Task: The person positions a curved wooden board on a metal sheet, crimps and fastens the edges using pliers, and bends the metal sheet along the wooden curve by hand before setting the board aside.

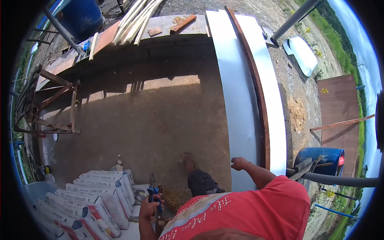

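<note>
- Pliers (152,191) with blue handles, held in the left hand, their head sticking out ahead of the fingers
- Left hand (148,209), wrapped closed around the pliers
- Foot (188,162), ahead of the left hand and to its right
- Right hand (240,163), fingers curled in; I cannot tell whether it grips anything
- Pale sheet (242,108), stretching well ahead of the right hand
- Wooden beam (261,110), right of that hand, lying lengthwise
- Blue barrel (316,154), farther right of it

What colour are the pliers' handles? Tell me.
The pliers' handles are blue with dark parts, best seen in the head view.
</note>
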Demonstrator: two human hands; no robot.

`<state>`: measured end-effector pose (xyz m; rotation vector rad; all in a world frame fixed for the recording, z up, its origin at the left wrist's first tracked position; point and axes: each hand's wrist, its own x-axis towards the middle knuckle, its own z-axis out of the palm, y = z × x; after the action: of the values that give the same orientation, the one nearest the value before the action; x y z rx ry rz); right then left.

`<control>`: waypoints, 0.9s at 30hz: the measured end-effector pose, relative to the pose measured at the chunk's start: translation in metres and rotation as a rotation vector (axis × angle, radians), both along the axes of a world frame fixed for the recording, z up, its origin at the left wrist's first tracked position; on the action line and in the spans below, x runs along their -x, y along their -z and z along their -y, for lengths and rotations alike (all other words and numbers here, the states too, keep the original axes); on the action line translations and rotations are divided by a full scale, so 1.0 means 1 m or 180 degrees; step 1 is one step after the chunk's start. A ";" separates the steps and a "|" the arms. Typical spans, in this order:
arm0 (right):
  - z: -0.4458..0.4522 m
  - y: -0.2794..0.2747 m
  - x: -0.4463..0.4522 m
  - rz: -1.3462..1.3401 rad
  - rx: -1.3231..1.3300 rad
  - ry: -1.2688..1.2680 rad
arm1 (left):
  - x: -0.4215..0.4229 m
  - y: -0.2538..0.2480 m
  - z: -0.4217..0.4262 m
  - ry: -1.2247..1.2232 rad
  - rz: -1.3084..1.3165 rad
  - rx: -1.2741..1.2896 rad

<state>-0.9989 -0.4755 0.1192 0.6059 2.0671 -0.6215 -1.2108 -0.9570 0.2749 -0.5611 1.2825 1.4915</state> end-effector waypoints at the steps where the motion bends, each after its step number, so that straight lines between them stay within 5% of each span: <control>1: -0.019 0.026 -0.050 0.0181 -0.0001 -0.0289 | 0.008 0.010 0.004 -0.0036 -0.0042 -0.0079; 2: -0.037 0.036 -0.081 0.0795 0.0189 -0.0701 | 0.027 0.007 -0.009 0.0070 -0.0035 0.0061; 3: -0.047 0.031 -0.104 0.1550 0.0279 -0.0136 | 0.042 0.001 -0.021 0.0164 -0.0009 0.0212; 5: -0.070 0.016 -0.133 0.1589 0.0060 0.0423 | 0.057 0.024 -0.025 0.0823 -0.0639 0.0113; 7: -0.094 -0.043 -0.076 0.1673 0.0321 0.2041 | 0.091 0.011 -0.060 0.0383 -0.0514 -0.0112; 9: -0.147 0.010 -0.049 0.0510 0.0286 -0.2304 | 0.134 -0.024 -0.122 -0.0018 -0.0469 -0.0044; 10: -0.167 0.013 -0.008 0.0857 0.0146 -0.1409 | 0.159 -0.050 -0.161 -0.0199 -0.0503 0.0140; 12: -0.184 -0.020 0.085 -0.0486 -0.0519 0.0863 | 0.206 -0.058 -0.214 -0.0335 -0.0872 0.0117; 13: -0.205 -0.010 0.131 -0.0604 -0.0384 0.1253 | 0.240 -0.031 -0.213 0.0280 -0.0827 -0.0144; 15: -0.228 -0.029 0.229 -0.1464 -0.0464 0.0626 | 0.270 -0.028 -0.257 0.0245 -0.0667 -0.0621; 19: -0.274 -0.055 0.377 -0.1856 -0.0038 0.1608 | 0.406 -0.024 -0.429 0.0759 -0.0633 -0.1976; 23: -0.337 -0.030 0.412 -0.1473 -0.0164 0.1545 | 0.527 0.048 -0.552 0.1561 -0.0093 -0.2533; 27: -0.410 -0.057 0.446 -0.1613 -0.0396 0.2158 | 0.604 0.030 -0.688 0.2004 0.0103 -0.2540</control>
<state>-1.4452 -0.0658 0.1766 1.3617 2.3642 -1.1263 -1.8152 -0.2690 0.2446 0.3205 0.6410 1.2884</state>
